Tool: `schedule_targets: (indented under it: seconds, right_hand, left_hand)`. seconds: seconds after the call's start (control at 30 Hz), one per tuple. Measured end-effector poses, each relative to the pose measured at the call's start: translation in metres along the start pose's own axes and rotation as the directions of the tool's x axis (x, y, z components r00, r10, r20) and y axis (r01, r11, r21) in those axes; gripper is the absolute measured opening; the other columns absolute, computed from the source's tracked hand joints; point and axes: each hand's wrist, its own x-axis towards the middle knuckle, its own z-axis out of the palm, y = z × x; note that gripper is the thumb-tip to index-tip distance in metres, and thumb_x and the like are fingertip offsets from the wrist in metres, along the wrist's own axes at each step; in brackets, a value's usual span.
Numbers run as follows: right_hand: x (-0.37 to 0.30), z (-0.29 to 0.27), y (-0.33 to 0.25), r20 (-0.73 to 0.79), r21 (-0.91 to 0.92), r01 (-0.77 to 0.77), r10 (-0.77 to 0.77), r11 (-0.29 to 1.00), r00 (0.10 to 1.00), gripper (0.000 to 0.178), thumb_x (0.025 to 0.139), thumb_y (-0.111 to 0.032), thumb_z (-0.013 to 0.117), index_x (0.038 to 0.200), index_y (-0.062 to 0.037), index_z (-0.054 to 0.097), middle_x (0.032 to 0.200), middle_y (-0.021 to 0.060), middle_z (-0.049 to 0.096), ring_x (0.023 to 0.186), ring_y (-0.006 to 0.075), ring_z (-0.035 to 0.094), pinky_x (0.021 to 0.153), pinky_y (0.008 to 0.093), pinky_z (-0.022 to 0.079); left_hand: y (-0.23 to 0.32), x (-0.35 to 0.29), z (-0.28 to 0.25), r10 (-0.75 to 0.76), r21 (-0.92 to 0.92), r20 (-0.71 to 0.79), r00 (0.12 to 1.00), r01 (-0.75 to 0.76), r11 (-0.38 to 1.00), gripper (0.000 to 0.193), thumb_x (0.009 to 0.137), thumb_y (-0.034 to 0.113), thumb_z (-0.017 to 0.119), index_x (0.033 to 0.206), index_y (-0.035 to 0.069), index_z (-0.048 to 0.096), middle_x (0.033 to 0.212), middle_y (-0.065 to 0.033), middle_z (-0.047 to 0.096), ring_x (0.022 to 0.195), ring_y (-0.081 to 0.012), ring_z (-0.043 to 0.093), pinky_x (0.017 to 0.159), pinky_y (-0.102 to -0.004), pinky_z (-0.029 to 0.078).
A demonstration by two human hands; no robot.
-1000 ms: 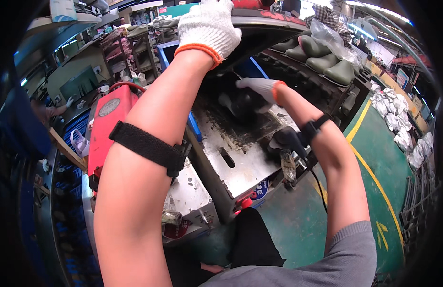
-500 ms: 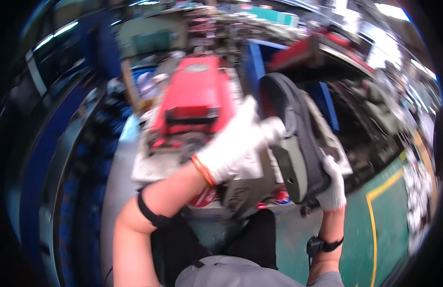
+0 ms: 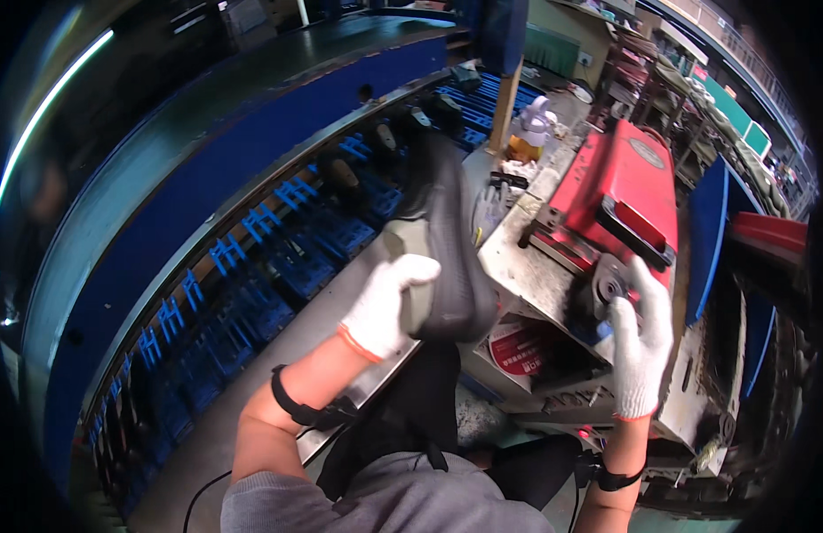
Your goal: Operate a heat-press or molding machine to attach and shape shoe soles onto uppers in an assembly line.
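A black shoe point(image 3: 451, 258) with a pale green-grey shoe last point(image 3: 409, 238) in its opening is held up in front of me, over the conveyor's edge; it is slightly blurred. My left hand point(image 3: 385, 306), in a white knit glove, is closed around the last, thumb across it. To the right, my white-gloved right hand point(image 3: 642, 346) is raised with fingers apart and nothing between them. It appears in front of a red sewing-type machine point(image 3: 624, 182), close to the machine's round wheel point(image 3: 609, 282); I cannot tell if they touch.
On my left runs a conveyor with several blue racks point(image 3: 251, 222) and a metal edge point(image 3: 278, 373). More dark shoes point(image 3: 380, 138) stand at its far part. A worn white bench point(image 3: 518, 258) carries the machine. Blue panels point(image 3: 709, 240) stand to the right.
My view has turned left toward the conveyor. The shoe has passed from my right hand to my left hand and moved left. The right hand has let go and opened.
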Motion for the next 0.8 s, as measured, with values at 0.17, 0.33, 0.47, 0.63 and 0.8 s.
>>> schedule_targets:
  seconds: [0.17,0.33,0.47,0.63,0.8]
  right_hand:
    - [0.002,-0.002,0.042,-0.004,-0.346,0.067,-0.073,0.936,0.997,0.045,0.094,-0.008,0.074,0.138,-0.0071,0.069,0.122,0.0150,0.070,0.111,0.0300,0.069,0.100,0.0386,0.053]
    - [0.007,0.003,0.031,0.032,-0.213,-0.016,0.024,0.977,0.999,0.042,0.094,-0.003,0.071,0.136,-0.0037,0.070,0.120,0.0152,0.071,0.111,0.0292,0.069,0.102,0.0370,0.052]
    - [0.006,0.004,0.031,0.030,-0.170,-0.042,0.047,0.985,0.998,0.042,0.094,0.002,0.067,0.136,0.0005,0.068,0.122,0.0151,0.070,0.114,0.0271,0.068,0.104,0.0358,0.051]
    - [-0.001,0.002,0.034,0.008,-0.256,-0.057,0.061,0.965,0.998,0.040,0.097,0.002,0.065,0.136,0.0017,0.068,0.125,0.0150,0.070,0.116,0.0258,0.068,0.105,0.0352,0.050]
    - [0.003,0.007,0.036,0.033,-0.151,-0.118,0.124,0.981,0.992,0.040,0.101,0.000,0.061,0.141,0.0033,0.064,0.130,0.0149,0.069,0.119,0.0241,0.066,0.105,0.0342,0.049]
  left_hand:
    - [0.042,0.057,-0.084,0.053,0.158,-0.427,0.902,0.017,0.987,0.017,0.086,0.015,0.076,0.101,0.007,0.073,0.086,-0.0018,0.070,0.077,-0.0167,0.069,0.070,-0.0340,0.058]
    - [0.051,0.124,-0.219,0.225,0.335,-0.601,0.767,-0.014,0.942,0.027,0.075,0.023,0.082,0.095,0.007,0.072,0.089,-0.0050,0.064,0.079,-0.0203,0.064,0.070,-0.0363,0.055]
    - [0.076,0.152,-0.287,0.365,0.607,-0.634,0.682,0.146,0.781,0.058,0.073,0.032,0.085,0.121,0.001,0.071,0.114,-0.0087,0.070,0.104,-0.0213,0.066,0.090,-0.0353,0.053]
    - [0.080,0.146,-0.304,0.299,0.682,-0.492,0.818,0.148,0.717,0.092,0.084,0.054,0.078,0.153,-0.001,0.051,0.148,-0.0206,0.060,0.137,-0.0340,0.058,0.116,-0.0410,0.044]
    - [0.080,0.118,-0.324,0.505,0.791,-0.605,0.616,0.391,0.471,0.098,0.091,0.068,0.068,0.161,0.004,0.043,0.161,-0.0246,0.049,0.150,-0.0443,0.044,0.124,-0.0495,0.034]
